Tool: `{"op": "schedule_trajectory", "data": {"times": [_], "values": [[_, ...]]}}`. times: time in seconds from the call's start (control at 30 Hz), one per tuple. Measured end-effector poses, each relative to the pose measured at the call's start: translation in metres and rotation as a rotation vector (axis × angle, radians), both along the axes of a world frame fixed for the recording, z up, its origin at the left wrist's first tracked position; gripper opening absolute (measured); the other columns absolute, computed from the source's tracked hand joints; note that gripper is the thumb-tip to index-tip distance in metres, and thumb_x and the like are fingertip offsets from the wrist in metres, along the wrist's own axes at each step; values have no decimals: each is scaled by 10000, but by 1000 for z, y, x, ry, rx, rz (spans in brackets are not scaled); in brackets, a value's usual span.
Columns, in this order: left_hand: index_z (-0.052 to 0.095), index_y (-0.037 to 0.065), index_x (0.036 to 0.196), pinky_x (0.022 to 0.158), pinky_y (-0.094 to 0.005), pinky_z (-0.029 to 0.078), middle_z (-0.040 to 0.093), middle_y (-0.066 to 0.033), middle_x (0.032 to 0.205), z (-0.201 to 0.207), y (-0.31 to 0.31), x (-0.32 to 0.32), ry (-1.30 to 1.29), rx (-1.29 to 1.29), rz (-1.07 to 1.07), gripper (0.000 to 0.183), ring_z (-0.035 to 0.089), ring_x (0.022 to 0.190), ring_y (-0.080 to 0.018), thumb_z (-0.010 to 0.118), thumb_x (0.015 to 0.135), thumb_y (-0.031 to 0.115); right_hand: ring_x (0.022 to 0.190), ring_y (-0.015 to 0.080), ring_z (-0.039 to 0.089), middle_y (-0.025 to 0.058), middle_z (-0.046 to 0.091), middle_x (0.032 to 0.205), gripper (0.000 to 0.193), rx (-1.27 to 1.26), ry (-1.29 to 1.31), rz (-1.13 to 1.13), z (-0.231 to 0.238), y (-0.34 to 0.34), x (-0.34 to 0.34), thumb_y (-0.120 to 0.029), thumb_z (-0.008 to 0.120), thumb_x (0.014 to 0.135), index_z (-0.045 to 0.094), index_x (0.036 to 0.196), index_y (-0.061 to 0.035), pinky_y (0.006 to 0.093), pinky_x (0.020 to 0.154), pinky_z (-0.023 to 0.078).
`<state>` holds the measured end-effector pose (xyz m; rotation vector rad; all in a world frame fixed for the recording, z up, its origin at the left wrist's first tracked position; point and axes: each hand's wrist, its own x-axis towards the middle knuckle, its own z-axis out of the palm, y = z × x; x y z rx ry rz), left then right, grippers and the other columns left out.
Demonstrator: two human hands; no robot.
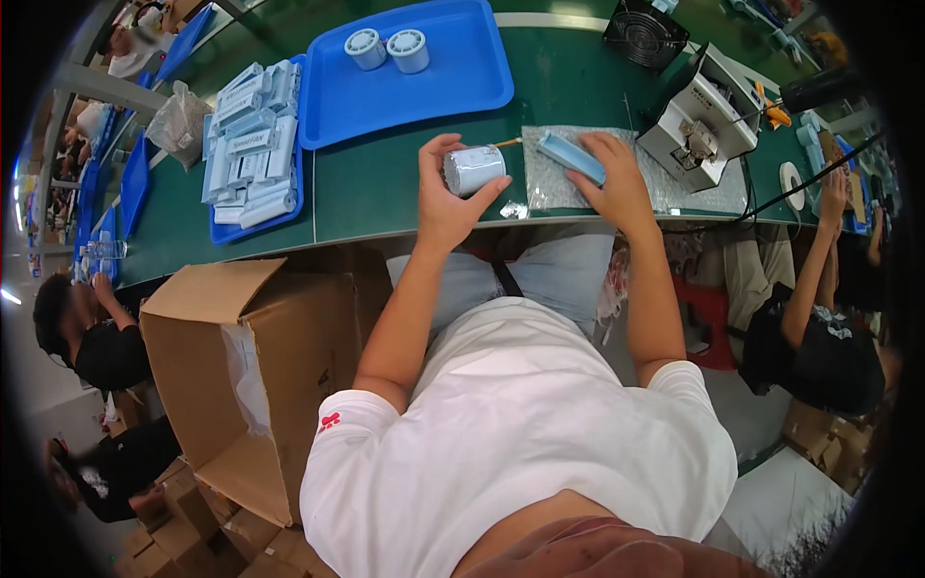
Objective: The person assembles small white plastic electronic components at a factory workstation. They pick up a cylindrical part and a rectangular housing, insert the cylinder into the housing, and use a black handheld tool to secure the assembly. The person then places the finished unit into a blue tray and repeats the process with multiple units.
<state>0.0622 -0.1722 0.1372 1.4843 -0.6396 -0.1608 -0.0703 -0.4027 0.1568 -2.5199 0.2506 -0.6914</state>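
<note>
My left hand (pixel 449 199) is closed round a white cylindrical part (pixel 478 170) lying sideways just above the table's front edge. A thin orange lead sticks out from its far side toward the right. My right hand (pixel 617 183) grips a light-blue elongated plastic housing (pixel 572 158), fingers along its far side and thumb on its near side. Beneath that housing lies a sheet of bubble wrap (pixel 549 197). The two held parts are apart from each other. What is inside the cylinder is hidden from here.
A blue tray (pixel 332 116) with two white round parts (pixel 408 51) lies ahead. Left of it, another tray holds many light-blue housings (pixel 252 141). A white machine (pixel 699 135) and a black fan (pixel 646 37) stand right. An open cardboard box (pixel 217 385) is below left. Co-workers sit both sides.
</note>
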Motion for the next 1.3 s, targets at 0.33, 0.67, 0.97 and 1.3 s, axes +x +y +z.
{"op": "schedule_trajectory", "data": {"times": [0.33,0.67,0.97,1.3], "values": [[543,52,1291,923,-328,548,602,-89,1207,15,19,-4,-287,187,143,679,640,1092,-197,918,726,80,911,276,725,140,743,1022,339,341,-210,104,16,44,-21,-27,792,807,719,1138,-23,335,811,543],[595,76,1233,951,-385,498,576,-121,1185,30,20,-5,-372,221,124,670,594,1102,-296,936,657,104,908,289,723,153,739,1030,360,274,-238,255,23,31,-3,-4,789,783,721,1137,-17,339,802,553],[436,51,1428,989,-353,485,548,-107,1200,25,-3,-25,-284,223,-8,872,582,1156,-225,897,690,83,941,177,703,100,733,1036,353,521,-141,261,35,24,-25,-18,831,776,705,1106,-27,303,817,540],[419,32,1463,1017,-357,476,507,-144,1333,32,-50,-50,-83,72,-303,855,552,1215,-220,857,731,87,1092,175,662,95,673,1183,409,887,-438,233,18,27,-35,45,762,852,609,1225,-19,312,918,538]]}}
